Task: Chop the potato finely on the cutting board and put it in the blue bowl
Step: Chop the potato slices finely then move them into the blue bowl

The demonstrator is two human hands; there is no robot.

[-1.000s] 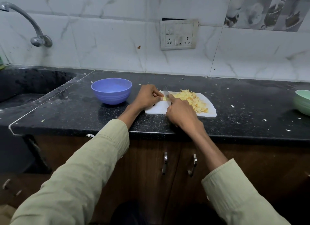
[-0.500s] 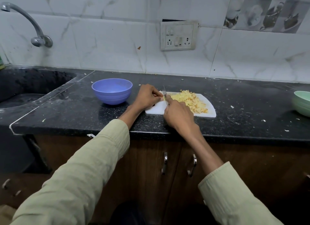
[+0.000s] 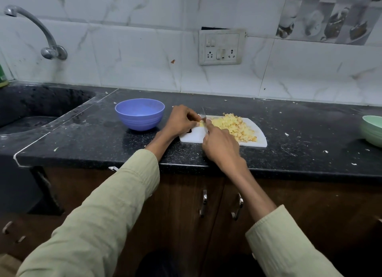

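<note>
- Step in hand, as I read it: chopping the last bit of potato (image 3: 198, 123) at the left end of the cutting board (image 3: 191, 137).
- Left hand (image 3: 179, 121) has fingers curled, pinching that small yellow piece down on the board. Right hand (image 3: 221, 146) is wrapped round the knife (image 3: 203, 116) handle; only a thin stretch of blade shows, rising toward 12 o'clock between the two hands.
- To do it well: keep left fingertips tucked back, knuckles toward the blade, since the piece is small and fingers sit right beside the edge. Short strokes, tip kept low.
- Chopped pile (image 3: 235, 127) covers the board's middle and right, at 3 o'clock from the blade. Nothing's in the blue bowl (image 3: 139, 114) yet, far as I can see.
- Bowl stands at 9 o'clock from the board, just beside the left hand, so the transfer should be short.
- Edges: board's near side lies close to the counter (image 3: 82, 144) front edge at 6 o'clock; a hard push could slide it off.
- Sink (image 3: 31, 111) drop-off is well apart at 9 o'clock, past the bowl. Green bowl (image 3: 372, 130) is well apart at 3 o'clock.
- Open room: bare counter between board and green bowl, w/ scattered scraps.
</note>
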